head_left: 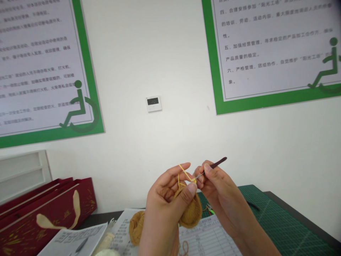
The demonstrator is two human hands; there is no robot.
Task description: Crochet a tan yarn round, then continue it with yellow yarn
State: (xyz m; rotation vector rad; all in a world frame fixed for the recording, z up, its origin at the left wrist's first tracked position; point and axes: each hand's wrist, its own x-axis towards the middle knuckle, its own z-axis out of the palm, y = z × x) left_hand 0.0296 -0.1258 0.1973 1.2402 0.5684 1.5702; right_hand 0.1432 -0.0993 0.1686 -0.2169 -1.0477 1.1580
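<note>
My left hand (166,199) is closed, pinching a round mustard-brown crocheted piece (190,213) between thumb and fingers. A strand of yellow yarn (184,171) loops over its index finger. My right hand (214,186) is closed on a dark crochet hook (213,165), whose metal tip meets the yarn just above the piece. Both hands are raised in front of the white wall.
A green cutting mat (282,224) covers the table at right, with a dark pen (253,205) on it. Printed sheets (210,238) lie below the hands, beside a brown yarn ball (136,225). Dark red gift bags (39,213) stand at left. Two green-framed posters hang on the wall.
</note>
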